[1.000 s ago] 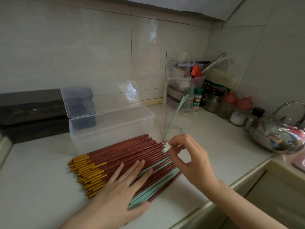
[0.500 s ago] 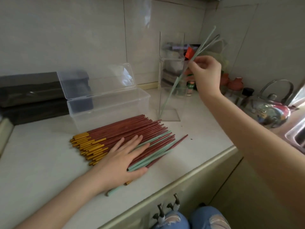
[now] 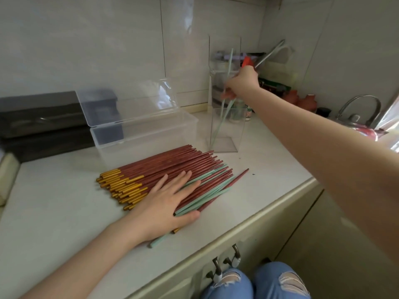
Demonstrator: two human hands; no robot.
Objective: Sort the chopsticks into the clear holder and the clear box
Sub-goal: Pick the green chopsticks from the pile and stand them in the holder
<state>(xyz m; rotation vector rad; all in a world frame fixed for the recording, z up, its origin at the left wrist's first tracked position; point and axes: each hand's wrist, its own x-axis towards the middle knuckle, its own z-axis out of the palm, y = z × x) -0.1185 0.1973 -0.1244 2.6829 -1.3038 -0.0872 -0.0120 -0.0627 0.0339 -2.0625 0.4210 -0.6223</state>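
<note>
Inside holder (image 3: 229, 131), grn chopstick (image 3: 229, 63) ~upright.

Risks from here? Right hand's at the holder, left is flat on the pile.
The right hand grips a green chopstick above the tall, narrow clear holder; a sideways nudge may tip it.
One red chopstick lies apart from the pile, nearer the edge of the counter; it might roll off.
The left hand lies flat on the pile; lifting it may scatter sticks.
</note>
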